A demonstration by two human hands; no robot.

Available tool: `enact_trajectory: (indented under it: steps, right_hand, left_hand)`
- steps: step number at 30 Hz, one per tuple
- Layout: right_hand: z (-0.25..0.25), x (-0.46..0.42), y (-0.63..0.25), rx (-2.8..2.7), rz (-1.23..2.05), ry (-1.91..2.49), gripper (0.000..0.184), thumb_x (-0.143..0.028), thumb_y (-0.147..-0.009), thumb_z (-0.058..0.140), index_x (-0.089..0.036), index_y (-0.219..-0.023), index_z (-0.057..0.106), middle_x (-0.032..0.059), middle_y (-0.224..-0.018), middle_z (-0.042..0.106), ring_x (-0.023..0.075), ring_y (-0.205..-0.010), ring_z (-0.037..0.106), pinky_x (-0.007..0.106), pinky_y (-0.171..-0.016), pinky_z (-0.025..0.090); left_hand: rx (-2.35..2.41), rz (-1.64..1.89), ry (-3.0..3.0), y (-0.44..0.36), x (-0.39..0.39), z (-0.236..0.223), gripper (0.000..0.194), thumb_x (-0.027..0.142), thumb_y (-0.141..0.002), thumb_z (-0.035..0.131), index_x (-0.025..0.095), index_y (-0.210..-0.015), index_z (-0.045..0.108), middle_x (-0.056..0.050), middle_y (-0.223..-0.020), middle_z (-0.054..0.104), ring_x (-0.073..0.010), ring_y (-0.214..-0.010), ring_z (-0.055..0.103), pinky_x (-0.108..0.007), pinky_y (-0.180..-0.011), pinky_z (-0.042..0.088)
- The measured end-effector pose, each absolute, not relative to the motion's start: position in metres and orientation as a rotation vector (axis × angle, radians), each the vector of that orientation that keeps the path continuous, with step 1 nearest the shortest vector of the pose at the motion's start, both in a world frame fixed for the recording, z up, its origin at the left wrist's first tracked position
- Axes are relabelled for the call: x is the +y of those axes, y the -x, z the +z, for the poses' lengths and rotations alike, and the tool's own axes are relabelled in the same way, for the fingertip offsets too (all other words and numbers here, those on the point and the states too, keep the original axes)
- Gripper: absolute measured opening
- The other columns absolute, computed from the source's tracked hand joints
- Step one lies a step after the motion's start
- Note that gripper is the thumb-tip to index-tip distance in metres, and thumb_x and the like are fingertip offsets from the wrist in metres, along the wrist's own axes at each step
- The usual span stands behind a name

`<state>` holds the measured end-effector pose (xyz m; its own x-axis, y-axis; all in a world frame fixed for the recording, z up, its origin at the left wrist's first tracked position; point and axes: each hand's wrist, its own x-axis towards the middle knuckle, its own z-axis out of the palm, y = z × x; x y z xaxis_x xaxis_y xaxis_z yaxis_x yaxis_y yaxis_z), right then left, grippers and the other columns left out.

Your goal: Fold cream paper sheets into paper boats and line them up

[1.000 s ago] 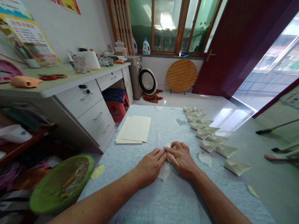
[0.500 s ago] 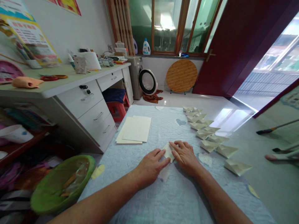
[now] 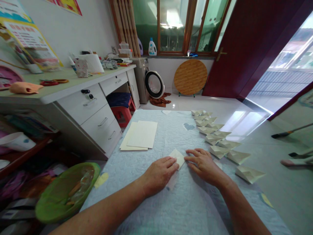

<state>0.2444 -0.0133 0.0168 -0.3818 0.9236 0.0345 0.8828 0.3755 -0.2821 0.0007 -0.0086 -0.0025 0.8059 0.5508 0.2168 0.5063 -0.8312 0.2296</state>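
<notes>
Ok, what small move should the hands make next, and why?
I'd likely have the right hand press along the upper-right edge of the small folded cream paper diamond: the left hand rests on its left side, while the right one lies open at or just beside its right corner, leaving that edge uncovered.

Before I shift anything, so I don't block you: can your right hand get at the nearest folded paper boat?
Probably yes: the right hand seems to grip nothing, and only cloth shows between it and the nearest boat.
</notes>
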Motion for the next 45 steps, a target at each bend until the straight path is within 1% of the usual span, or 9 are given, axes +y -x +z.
enact_trajectory:
  steps: [4, 8, 13, 20, 24, 28, 31, 35, 45]
  right_hand:
    - [0.019, -0.013, -0.245, -2.434, 0.287, 1.602, 0.024, -0.020, -0.088, 0.057, -0.031, -0.097, 0.077, 0.0053, -0.122, 0.067, 0.0294, -0.114, 0.052, 0.050, -0.099, 0.036]
    - [0.016, -0.014, -0.233, -2.372, 0.388, 1.527, 0.028, -0.014, -0.081, 0.061, -0.021, -0.107, 0.068, 0.0074, -0.110, 0.066, 0.0248, -0.107, 0.054, 0.041, -0.095, 0.040]
    - [0.011, -0.015, -0.218, -2.342, 0.489, 1.427, 0.037, -0.011, -0.079, 0.060, -0.021, -0.114, 0.062, 0.0070, -0.113, 0.065, 0.0236, -0.109, 0.054, 0.039, -0.095, 0.040]
    - [0.002, -0.009, -0.217, -2.307, 0.448, 1.346, 0.014, -0.020, -0.088, 0.060, -0.023, -0.099, 0.069, 0.0056, -0.101, 0.068, 0.0214, -0.096, 0.059, 0.037, -0.088, 0.042]
    - [-0.001, -0.007, -0.213, -2.255, 0.433, 1.327, 0.015, -0.024, -0.092, 0.057, -0.023, -0.086, 0.071, 0.0051, -0.093, 0.068, 0.0202, -0.090, 0.059, 0.035, -0.084, 0.042]
    - [-0.004, -0.006, -0.209, -2.143, 0.477, 1.359, 0.016, -0.020, -0.091, 0.055, -0.021, -0.079, 0.066, 0.0039, -0.085, 0.065, 0.0192, -0.085, 0.057, 0.033, -0.080, 0.043]
    - [-0.005, -0.005, -0.210, -2.095, 0.464, 1.378, 0.009, -0.016, -0.087, 0.057, -0.020, -0.083, 0.064, 0.0044, -0.087, 0.064, 0.0201, -0.087, 0.056, 0.033, -0.080, 0.043]
    - [-0.007, -0.005, -0.215, -2.096, 0.387, 1.425, 0.011, -0.016, -0.086, 0.060, -0.022, -0.089, 0.068, 0.0058, -0.096, 0.063, 0.0221, -0.094, 0.054, 0.036, -0.085, 0.042]
    - [-0.010, 0.004, -0.218, -2.112, 0.463, 1.547, 0.013, -0.022, -0.087, 0.061, -0.022, -0.081, 0.073, 0.0040, -0.086, 0.064, 0.0201, -0.087, 0.055, 0.033, -0.081, 0.040]
  left_hand:
    - [0.898, 0.456, -2.762, -0.006, -0.005, -0.001, 0.027, 0.026, -0.092, 0.061, 0.019, -0.118, 0.060, -0.008, -0.123, 0.065, -0.0238, -0.114, 0.060, -0.038, -0.101, 0.047]
    - [0.956, 0.531, -2.679, -0.008, 0.000, -0.001, 0.023, 0.030, -0.089, 0.065, 0.019, -0.109, 0.063, -0.007, -0.113, 0.069, -0.0241, -0.106, 0.061, -0.039, -0.095, 0.048]
    - [0.940, 0.608, -2.654, -0.009, 0.005, -0.004, 0.014, 0.027, -0.093, 0.059, 0.019, -0.103, 0.064, -0.006, -0.105, 0.070, -0.0218, -0.102, 0.061, -0.035, -0.092, 0.047]
    - [1.010, 0.654, -2.682, -0.009, 0.009, -0.012, 0.017, 0.024, -0.098, 0.051, 0.019, -0.093, 0.066, -0.005, -0.091, 0.070, -0.0199, -0.090, 0.063, -0.032, -0.083, 0.048]
    - [1.052, 0.669, -2.645, -0.008, 0.009, -0.010, 0.012, 0.020, -0.095, 0.055, 0.020, -0.095, 0.067, -0.005, -0.095, 0.069, -0.0197, -0.094, 0.061, -0.033, -0.086, 0.047]
    - [1.201, 0.649, -2.594, -0.006, 0.012, -0.007, 0.011, 0.015, -0.091, 0.056, 0.020, -0.088, 0.066, -0.005, -0.091, 0.067, -0.0199, -0.091, 0.058, -0.033, -0.083, 0.046]
    - [1.251, 0.658, -2.532, -0.004, 0.014, -0.006, 0.012, 0.015, -0.091, 0.056, 0.019, -0.085, 0.066, -0.004, -0.088, 0.067, -0.0196, -0.087, 0.058, -0.032, -0.080, 0.046]
    - [1.245, 0.678, -2.484, -0.003, 0.016, -0.007, 0.011, 0.015, -0.091, 0.056, 0.019, -0.085, 0.066, -0.004, -0.087, 0.066, -0.0194, -0.086, 0.058, -0.031, -0.079, 0.046]
    - [1.356, 0.645, -2.393, -0.005, 0.017, -0.004, 0.006, 0.017, -0.088, 0.062, 0.018, -0.085, 0.066, -0.005, -0.091, 0.060, -0.0213, -0.092, 0.054, -0.035, -0.084, 0.044]
